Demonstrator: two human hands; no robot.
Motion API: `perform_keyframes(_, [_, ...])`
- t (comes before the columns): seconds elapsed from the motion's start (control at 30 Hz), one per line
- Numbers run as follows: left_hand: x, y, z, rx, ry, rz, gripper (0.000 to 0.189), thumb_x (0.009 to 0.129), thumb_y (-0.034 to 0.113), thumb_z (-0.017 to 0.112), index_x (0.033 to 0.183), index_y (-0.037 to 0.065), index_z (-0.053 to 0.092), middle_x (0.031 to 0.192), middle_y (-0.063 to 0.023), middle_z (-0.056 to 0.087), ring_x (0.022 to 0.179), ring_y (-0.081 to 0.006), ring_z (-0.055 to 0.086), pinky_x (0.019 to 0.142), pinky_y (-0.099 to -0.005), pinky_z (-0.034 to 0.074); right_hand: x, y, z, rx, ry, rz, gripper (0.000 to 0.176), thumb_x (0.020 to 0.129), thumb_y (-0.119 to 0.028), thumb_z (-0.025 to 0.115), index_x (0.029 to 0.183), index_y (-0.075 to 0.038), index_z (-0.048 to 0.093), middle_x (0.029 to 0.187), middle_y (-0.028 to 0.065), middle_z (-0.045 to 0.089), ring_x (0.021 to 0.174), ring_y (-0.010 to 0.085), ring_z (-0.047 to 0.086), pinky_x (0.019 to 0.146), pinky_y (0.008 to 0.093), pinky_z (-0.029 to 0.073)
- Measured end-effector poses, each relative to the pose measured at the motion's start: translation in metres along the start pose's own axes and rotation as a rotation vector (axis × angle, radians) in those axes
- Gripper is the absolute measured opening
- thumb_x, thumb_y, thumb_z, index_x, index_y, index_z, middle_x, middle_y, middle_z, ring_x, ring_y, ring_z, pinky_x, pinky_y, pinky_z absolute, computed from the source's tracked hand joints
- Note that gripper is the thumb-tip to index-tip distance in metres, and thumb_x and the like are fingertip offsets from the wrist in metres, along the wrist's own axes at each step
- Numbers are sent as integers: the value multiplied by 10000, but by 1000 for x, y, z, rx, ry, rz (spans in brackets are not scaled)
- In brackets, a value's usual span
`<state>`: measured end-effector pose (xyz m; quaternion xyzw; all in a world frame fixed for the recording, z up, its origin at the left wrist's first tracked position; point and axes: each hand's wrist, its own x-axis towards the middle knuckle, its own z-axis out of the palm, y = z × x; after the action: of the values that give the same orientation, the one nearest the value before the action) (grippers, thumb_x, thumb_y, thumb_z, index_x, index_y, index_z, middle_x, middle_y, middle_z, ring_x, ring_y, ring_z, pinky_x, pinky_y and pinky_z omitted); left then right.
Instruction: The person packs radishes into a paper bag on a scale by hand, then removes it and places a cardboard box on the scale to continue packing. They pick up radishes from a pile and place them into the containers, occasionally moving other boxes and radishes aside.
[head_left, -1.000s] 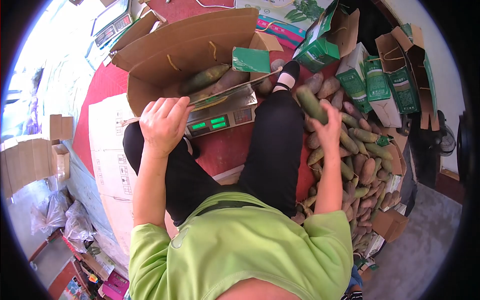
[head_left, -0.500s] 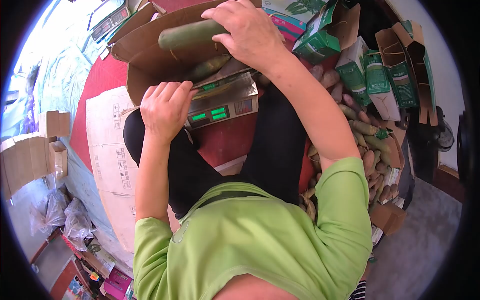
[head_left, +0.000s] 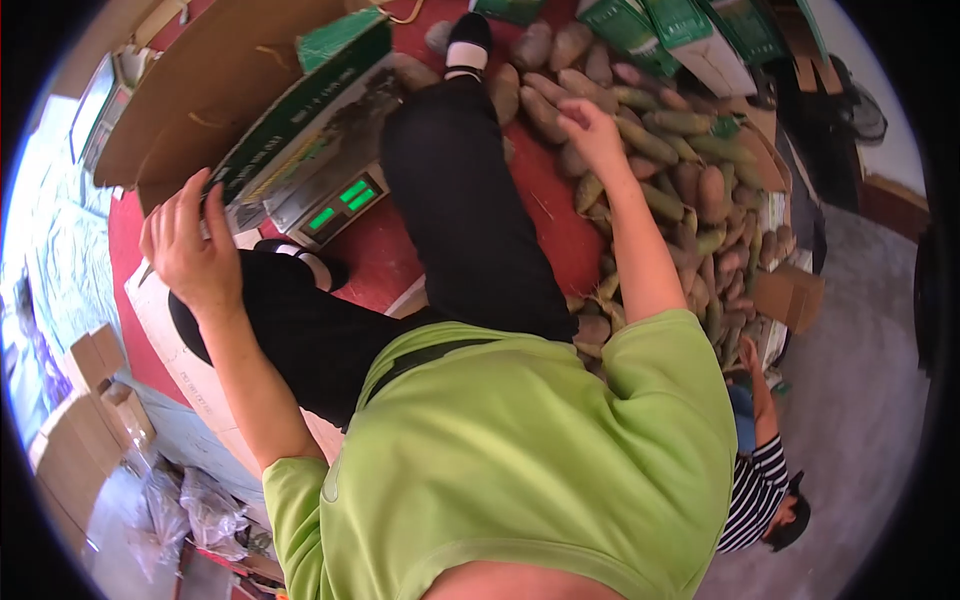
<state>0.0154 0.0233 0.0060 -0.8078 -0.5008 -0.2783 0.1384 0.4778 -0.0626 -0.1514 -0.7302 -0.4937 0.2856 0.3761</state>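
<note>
My left hand (head_left: 190, 240) is at the near left corner of a cardboard box (head_left: 210, 90), its fingers apart beside the box's green flap (head_left: 300, 110). Whether it touches the flap is unclear. A scale (head_left: 335, 212) with a lit green display shows under the box's near side. My right hand (head_left: 595, 138) hovers over a pile of long green and reddish root vegetables (head_left: 650, 140), thumb and fingers apart with nothing seen between them. The inside of the box is mostly hidden.
Green and white cartons (head_left: 690, 40) stand behind the pile. A person in a striped top (head_left: 755, 500) is at the lower right, one arm reaching to the pile. Plastic bags (head_left: 210, 510) and cardboard pieces (head_left: 85, 440) lie at the left. My legs flank the scale.
The long green vegetable has left my right hand, which has moved from above the box to the pile. The view has turned rightward, and the striped person now shows more fully.
</note>
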Motion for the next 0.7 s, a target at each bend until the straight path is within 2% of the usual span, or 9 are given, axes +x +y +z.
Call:
perform_keyframes(0.1, [-1, 0, 3, 35, -2, -8, 161, 833, 142, 696, 994, 131, 705, 894, -26, 688, 849, -198, 635, 857, -332, 434, -64, 78, -16, -101, -10, 166, 243, 825, -133, 679, 1049, -45, 650, 958, 122, 700, 903, 221, 670, 793, 334, 518])
perform_keyframes(0.17, [-1, 1, 4, 25, 11, -17, 157, 847, 145, 686, 1002, 126, 709, 901, -24, 695, 835, -190, 641, 846, -328, 447, -108, 101, -23, -309, -105, 452, 265, 807, -163, 690, 1048, -61, 654, 976, 150, 693, 931, 279, 667, 830, 371, 511])
perform_keyframes(0.3, [-2, 3, 5, 84, 40, -8, 160, 864, 164, 679, 1016, 125, 708, 919, -10, 698, 862, -187, 643, 859, -325, 444, -186, 152, -22, -430, -230, 600, 288, 806, -199, 694, 1046, -45, 656, 1010, 148, 685, 979, 288, 651, 866, 366, 494])
perform_keyframes(0.37, [-3, -1, 6, 74, 40, -1, 164, 869, 168, 675, 1026, 128, 706, 932, -8, 698, 873, -188, 642, 865, -327, 441, -215, 167, -16, -625, -324, 718, 357, 799, -280, 689, 1104, -99, 645, 1080, 157, 668, 1044, 328, 620, 888, 398, 490])
perform_keyframes(0.4, [-4, -4, 7, 66, 43, -2, 169, 875, 172, 671, 1035, 131, 704, 944, -5, 699, 885, -190, 641, 870, -329, 438, -226, 165, -16, -621, -323, 725, 357, 799, -280, 689, 1104, -99, 645, 1080, 157, 668, 1044, 328, 620, 888, 398, 490])
perform_keyframes(0.47, [-6, -8, 10, 46, 39, -1, 176, 880, 179, 667, 1047, 135, 701, 966, -4, 700, 908, -190, 637, 879, -330, 430, -242, 154, -19, -819, -506, 795, 438, 801, -318, 682, 1192, -138, 603, 1230, 125, 610, 1172, 306, 556, 937, 412, 471])
perform_keyframes(0.5, [-6, -8, 10, 56, 37, -17, 179, 879, 182, 669, 1048, 135, 701, 966, -5, 701, 913, -192, 637, 881, -332, 428, -244, 137, -25, -815, -506, 801, 438, 801, -318, 682, 1192, -138, 603, 1230, 125, 610, 1172, 306, 556, 937, 412, 471])
perform_keyframes(0.57, [-6, -7, 9, 67, 33, -29, 182, 877, 186, 672, 1049, 135, 702, 967, -7, 703, 919, -194, 637, 883, -335, 427, -243, 101, -38, -806, -585, 971, 497, 805, -316, 681, 1250, -134, 557, 1330, 100, 546, 1259, 284, 492, 984, 448, 439])
perform_keyframes(0.7, [-6, -6, 10, 87, 52, -2, 189, 873, 186, 676, 1053, 134, 704, 956, -12, 706, 926, -205, 636, 885, -347, 425, -281, 135, -56, -896, -675, 1038, 478, 796, -329, 706, 1243, -206, 589, 1363, 89, 505, 1202, 317, 536, 987, 485, 436])
